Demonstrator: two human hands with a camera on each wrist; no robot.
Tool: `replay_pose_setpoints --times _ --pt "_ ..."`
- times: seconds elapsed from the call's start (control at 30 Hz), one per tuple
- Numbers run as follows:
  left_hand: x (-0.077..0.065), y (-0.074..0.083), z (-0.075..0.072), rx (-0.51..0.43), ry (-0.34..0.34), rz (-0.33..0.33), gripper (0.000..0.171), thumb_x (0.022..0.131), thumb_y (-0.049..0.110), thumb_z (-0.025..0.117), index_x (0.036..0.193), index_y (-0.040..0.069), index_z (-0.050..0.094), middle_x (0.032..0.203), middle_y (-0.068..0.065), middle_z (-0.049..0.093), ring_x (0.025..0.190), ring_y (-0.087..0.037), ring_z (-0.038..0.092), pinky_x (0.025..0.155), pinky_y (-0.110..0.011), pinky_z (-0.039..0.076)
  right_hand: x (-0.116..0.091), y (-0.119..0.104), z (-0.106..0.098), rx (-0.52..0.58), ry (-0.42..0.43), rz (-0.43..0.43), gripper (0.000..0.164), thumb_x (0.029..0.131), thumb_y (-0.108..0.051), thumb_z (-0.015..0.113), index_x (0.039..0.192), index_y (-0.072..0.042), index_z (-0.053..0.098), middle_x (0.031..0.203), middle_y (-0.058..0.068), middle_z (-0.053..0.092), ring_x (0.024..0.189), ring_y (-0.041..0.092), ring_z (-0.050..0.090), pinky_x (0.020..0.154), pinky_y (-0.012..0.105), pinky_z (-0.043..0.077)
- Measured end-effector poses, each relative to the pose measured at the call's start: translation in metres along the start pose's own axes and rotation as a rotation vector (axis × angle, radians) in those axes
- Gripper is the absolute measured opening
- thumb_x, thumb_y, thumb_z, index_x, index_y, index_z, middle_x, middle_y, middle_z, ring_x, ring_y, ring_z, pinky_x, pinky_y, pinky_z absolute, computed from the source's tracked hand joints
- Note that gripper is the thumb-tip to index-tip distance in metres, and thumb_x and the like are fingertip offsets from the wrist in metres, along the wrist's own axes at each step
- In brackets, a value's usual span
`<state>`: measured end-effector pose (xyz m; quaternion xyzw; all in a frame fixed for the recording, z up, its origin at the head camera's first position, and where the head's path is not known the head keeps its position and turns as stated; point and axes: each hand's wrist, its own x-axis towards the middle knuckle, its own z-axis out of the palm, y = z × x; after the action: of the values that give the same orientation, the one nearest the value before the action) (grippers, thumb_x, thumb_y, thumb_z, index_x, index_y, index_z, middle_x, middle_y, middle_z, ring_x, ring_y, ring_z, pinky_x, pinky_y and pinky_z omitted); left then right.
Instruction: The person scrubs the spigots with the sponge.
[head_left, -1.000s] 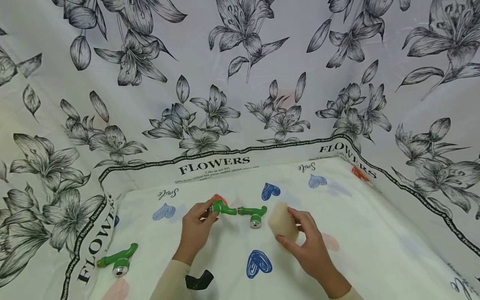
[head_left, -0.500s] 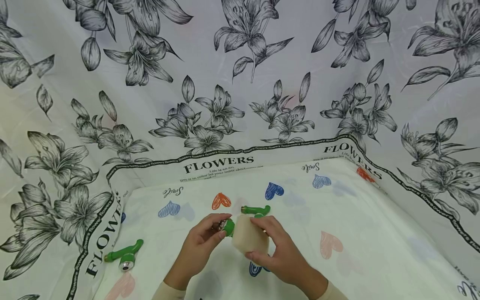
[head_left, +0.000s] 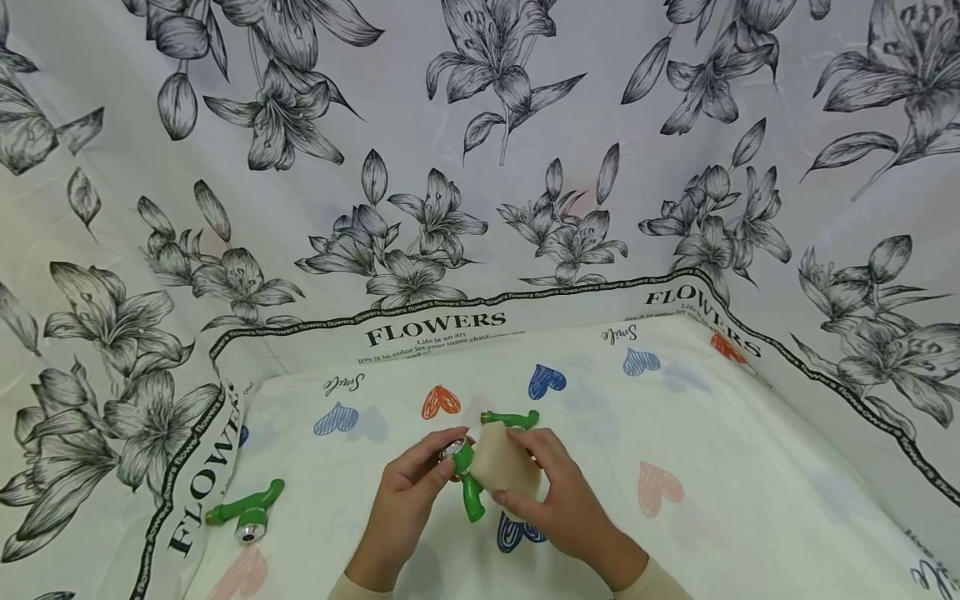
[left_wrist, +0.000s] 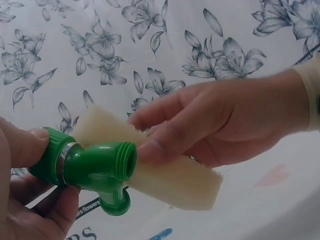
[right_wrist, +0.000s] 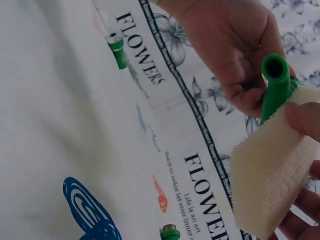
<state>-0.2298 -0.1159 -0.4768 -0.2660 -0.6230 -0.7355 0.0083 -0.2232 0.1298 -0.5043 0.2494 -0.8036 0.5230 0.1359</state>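
Observation:
My left hand [head_left: 405, 496] grips a green plastic tap [head_left: 472, 497] by its chrome-ringed knob end, and the spout points down toward me. In the left wrist view the tap [left_wrist: 100, 162] shows a threaded open end beside the sponge. A cream sponge block [head_left: 504, 462] is held between the thumb and fingers of my right hand [head_left: 558, 492]. Seen from the right wrist, the sponge [right_wrist: 270, 170] overlaps the tap's body, while the round mouth of its spout shows above. Both hands are close together over the white cloth.
A second green tap [head_left: 517, 419] lies just behind the sponge, partly hidden by it. Another green tap [head_left: 246, 508] with a chrome end lies at the left on the heart-printed cloth [head_left: 742, 467]. A flower-printed curtain [head_left: 480, 217] rises around the back and sides.
The left hand has lifted the tap and brought it nearer, turning its spout downward. The right hand has carried the sponge left against the tap. The black elbow-shaped piece has gone from view.

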Motion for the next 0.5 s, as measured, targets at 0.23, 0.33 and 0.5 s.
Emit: replay_pose_setpoints --times 0.23,0.33,0.5 --pt "-0.0009 0.0005 0.0042 -0.044 0.02 0.0 0.037 0.113 -0.002 0.051 0.148 -0.012 0.056 0.137 -0.023 0.065 0.121 -0.02 0.065 0.097 -0.03 0.059 0.0009 0.0034 -0.0017 -0.004 0.003 0.071 0.071 0.095 -0.036 0.089 0.157 -0.024 0.056 0.137 -0.009 0.057 0.116 0.018 0.058 0.092 0.036 0.059" --pt "-0.0014 -0.0009 0.0052 -0.064 0.024 -0.007 0.037 0.115 0.001 0.049 0.148 -0.013 0.055 0.137 -0.022 0.065 0.121 -0.02 0.065 0.096 -0.029 0.059 -0.0002 0.0037 0.0001 0.016 -0.004 0.071 0.07 0.095 -0.034 0.088 0.157 -0.023 0.056 0.136 -0.008 0.057 0.115 0.019 0.057 0.091 0.036 0.058" --pt "-0.0022 -0.0049 0.0046 -0.073 0.034 0.0 0.035 0.115 0.0 0.047 0.147 -0.013 0.056 0.137 -0.021 0.066 0.124 -0.021 0.064 0.1 -0.03 0.057 -0.0031 0.003 0.0045 0.028 -0.024 0.075 0.069 0.096 -0.034 0.088 0.156 -0.024 0.056 0.138 -0.008 0.057 0.117 0.019 0.057 0.092 0.035 0.058"
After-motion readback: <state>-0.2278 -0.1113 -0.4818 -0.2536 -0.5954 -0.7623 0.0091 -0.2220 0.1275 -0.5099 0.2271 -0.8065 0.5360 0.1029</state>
